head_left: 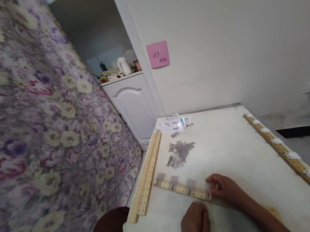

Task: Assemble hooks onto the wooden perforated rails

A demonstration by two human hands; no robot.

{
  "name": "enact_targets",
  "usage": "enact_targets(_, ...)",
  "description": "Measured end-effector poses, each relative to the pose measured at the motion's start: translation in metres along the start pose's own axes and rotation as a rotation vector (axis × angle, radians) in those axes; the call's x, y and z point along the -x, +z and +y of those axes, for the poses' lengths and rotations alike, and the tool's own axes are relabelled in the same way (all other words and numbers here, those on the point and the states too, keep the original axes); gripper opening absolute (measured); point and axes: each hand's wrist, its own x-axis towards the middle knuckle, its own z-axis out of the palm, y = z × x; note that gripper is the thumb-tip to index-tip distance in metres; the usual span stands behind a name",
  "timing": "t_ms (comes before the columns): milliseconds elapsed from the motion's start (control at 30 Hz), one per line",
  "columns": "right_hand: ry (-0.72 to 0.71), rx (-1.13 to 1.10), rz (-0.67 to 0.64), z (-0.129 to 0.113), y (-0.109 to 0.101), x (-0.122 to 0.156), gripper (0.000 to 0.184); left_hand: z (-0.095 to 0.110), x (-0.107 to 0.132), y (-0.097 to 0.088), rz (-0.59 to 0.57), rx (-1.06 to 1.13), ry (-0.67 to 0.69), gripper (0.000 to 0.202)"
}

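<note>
A wooden strip with holes (181, 188) lies slantwise near the front of the white-covered table. Several small clear packets with shiny metal pieces (188, 190) are spaced along it. At its right part, my right hand (223, 188) has its thumb and fingers closed around a small clear packet with a metal piece (210, 197), mostly hidden by the fingers. The strip's far right end (274, 213) passes under my right forearm. My left hand (195, 221) rests as a fist just in front of the strip, apart from it. A pile of similar packets (179, 153) lies beyond.
Two pale perforated wooden strips (146, 177) lie along the table's left edge. A browner strip with white tags (284, 153) runs along the right. Printed plastic packaging (171, 125) sits at the back left. A floral curtain (56, 133) hangs on the left.
</note>
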Motion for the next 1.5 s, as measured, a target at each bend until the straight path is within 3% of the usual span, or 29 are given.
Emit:
enact_targets(167,-0.062,-0.065,0.043,0.009,-0.007,0.001,0.029,-0.003,0.002,0.002,0.051,0.02,0.042,0.017)
enact_targets(333,-0.046,-0.052,0.003,0.006,-0.009,0.003,0.03,-0.011,0.003,0.006,0.13,0.0,0.202,0.038)
enact_targets(767,0.068,0.105,0.015,0.0,-0.001,0.003,0.032,-0.008,0.0,0.006,0.018,-0.125,0.191,0.042)
enact_targets(933,0.062,0.093,0.016,0.001,0.0,0.003,0.031,-0.008,0.0,0.006,-0.015,-0.158,0.184,0.043)
enact_targets(1067,-0.012,-0.017,0.033,0.006,-0.002,0.003,0.032,-0.005,0.0,-0.004,-0.007,-0.034,0.215,0.04)
enact_targets(1200,-0.053,-0.139,0.124,0.009,-0.013,0.004,0.032,0.0,-0.025,-0.039,0.052,-0.005,0.1,0.023)
enact_targets(1267,-0.05,-0.163,0.151,0.009,-0.02,0.003,0.032,-0.001,-0.05,-0.062,0.086,-0.134,-0.003,0.021)
enact_targets(1333,-0.051,-0.181,0.153,0.007,-0.024,0.001,0.031,-0.005,-0.078,-0.082,0.049,-0.324,-0.098,0.022)
enact_targets(1400,-0.055,-0.188,0.157,0.005,-0.026,-0.001,0.031,-0.013,-0.103,-0.093,-0.036,-0.48,-0.166,0.024)
enact_targets(1500,-0.055,-0.195,0.183,0.003,-0.024,-0.002,0.03,-0.025,-0.129,-0.092,-0.093,-0.549,-0.216,0.023)
